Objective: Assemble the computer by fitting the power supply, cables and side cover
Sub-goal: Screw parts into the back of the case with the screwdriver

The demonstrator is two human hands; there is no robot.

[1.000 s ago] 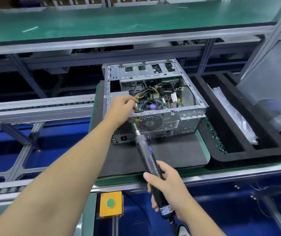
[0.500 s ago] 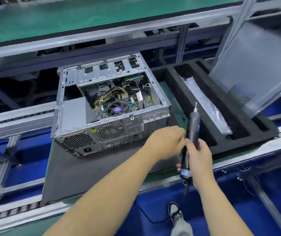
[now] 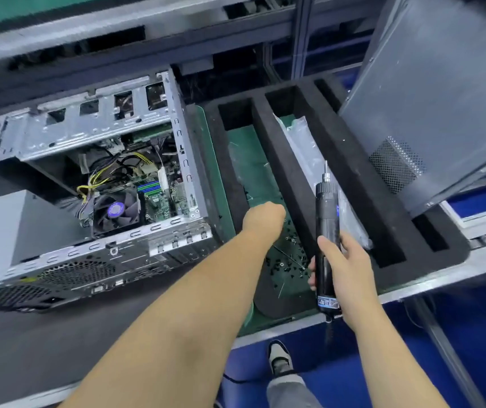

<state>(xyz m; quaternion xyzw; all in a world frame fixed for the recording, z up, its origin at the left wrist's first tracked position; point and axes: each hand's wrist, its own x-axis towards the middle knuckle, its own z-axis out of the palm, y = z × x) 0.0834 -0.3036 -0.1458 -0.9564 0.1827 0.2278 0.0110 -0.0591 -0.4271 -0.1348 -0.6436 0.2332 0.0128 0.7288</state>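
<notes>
The open computer case (image 3: 177, 142) lies on its side at the left, showing the motherboard, the fan and yellow cables. The grey power supply (image 3: 6, 225) sits in its near left corner. My left hand (image 3: 263, 220) reaches down into a black foam tray (image 3: 291, 160) over a heap of small black screws (image 3: 288, 260); its fingers are hidden behind the knuckles. My right hand (image 3: 347, 266) grips a black electric screwdriver (image 3: 327, 219) upright, bit up, above the tray's near end. The grey side cover (image 3: 430, 98) leans at the far right.
A clear plastic bag (image 3: 309, 148) lies in the tray's middle slot. The case rests on a dark mat (image 3: 44, 343) on the conveyor line. Metal frame rails run behind the case. My shoe (image 3: 278, 357) and blue floor show below the bench edge.
My left hand left the case's rear edge and moved right into the screw compartment. My right hand swung the screwdriver away from the case and turned it upright over the tray.
</notes>
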